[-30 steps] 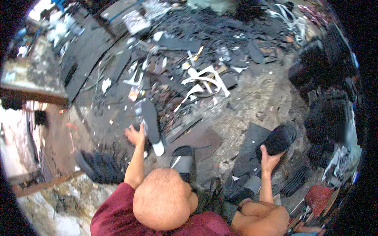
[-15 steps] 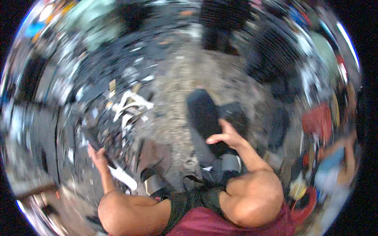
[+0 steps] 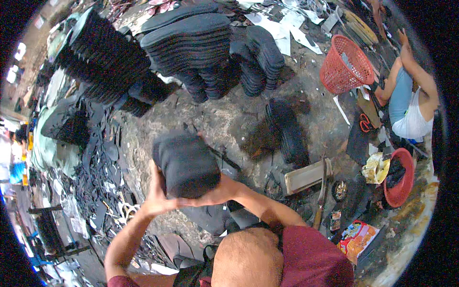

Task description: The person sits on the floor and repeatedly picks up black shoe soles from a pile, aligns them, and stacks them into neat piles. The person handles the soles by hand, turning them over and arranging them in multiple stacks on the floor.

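Observation:
Between my two hands is a thick bundle of black shoe soles (image 3: 186,165), pressed together and held above the floor. My left hand (image 3: 157,195) grips its near left side, with the fingers partly hidden behind it. At the near right side my right hand (image 3: 217,191) is wrapped round the same bundle. Tall stacks of similar black soles (image 3: 189,40) stand beyond my hands, with another leaning stack (image 3: 103,57) at the left. A smaller pile of soles (image 3: 287,134) lies on the floor to the right.
A red basket (image 3: 344,67) and a red basin (image 3: 400,179) stand at the right. Nearer are a long knife (image 3: 321,196), a pale block (image 3: 307,177) and red-handled scissors (image 3: 366,123). Dark scraps (image 3: 100,158) cover the left floor. Another person's arm (image 3: 418,67) shows at the far right.
The view has swung to the right. My hands were apart, the left with a dark strip-like thing, the right beside black soles; now both come together round a bundle of soles.

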A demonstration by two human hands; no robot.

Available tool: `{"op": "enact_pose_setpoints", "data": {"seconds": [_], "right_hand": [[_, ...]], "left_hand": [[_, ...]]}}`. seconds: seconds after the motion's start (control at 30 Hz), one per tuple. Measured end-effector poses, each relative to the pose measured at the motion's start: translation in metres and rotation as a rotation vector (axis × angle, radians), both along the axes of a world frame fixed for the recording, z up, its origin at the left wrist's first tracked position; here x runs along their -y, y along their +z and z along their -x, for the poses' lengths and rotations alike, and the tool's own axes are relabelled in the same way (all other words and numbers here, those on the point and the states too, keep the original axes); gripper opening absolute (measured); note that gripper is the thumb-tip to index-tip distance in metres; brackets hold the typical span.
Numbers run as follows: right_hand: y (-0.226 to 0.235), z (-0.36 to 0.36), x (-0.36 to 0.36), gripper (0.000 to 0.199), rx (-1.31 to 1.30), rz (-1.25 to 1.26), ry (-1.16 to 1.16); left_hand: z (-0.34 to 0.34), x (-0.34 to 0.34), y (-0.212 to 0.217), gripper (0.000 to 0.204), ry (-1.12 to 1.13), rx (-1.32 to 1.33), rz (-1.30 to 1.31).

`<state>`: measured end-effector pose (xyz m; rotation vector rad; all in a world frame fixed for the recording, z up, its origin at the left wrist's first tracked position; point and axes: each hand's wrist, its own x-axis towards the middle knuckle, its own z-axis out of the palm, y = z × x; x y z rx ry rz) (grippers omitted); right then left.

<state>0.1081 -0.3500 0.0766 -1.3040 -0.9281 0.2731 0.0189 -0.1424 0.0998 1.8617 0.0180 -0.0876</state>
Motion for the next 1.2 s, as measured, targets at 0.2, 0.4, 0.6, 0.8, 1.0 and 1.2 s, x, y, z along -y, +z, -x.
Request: {"op": "enact_pose_setpoints", "data": {"seconds": [0.2,0.4,0.6,0.8,1.0,1.2], "right_hand": [[-0.127,-0.018,0.091,0.1,0.122,0.377,-0.117],[-0.052,-0.056,0.124,0.124,-0.565,0.283,-0.193],[0.049,-0.218,0.211,0.08,-0.446,0.326,-0.492],[0.025,-0.381,0.234,0.067,0.056,0.315,-0.96],[-0.049,-0.424,0.208,0.09,-0.42,0.561,-0.742],[-0.059,-0.426,0.21,0.089,-0.518,0.502,-0.63]], "left_hand": [[-0.02,0.064,-0.146,0.128,-0.139,-0.228,0.284],[-0.104,0.164,-0.097,0.126,0.094,-0.159,0.464],[-0.309,0.273,0.001,0.107,0.006,-0.036,0.929],[-0.419,0.277,-0.005,0.048,0.378,-0.355,1.033],[-0.455,0.228,-0.078,0.07,0.398,-0.348,0.941],[-0.488,0.209,-0.113,0.086,0.544,-0.467,0.801]]}}
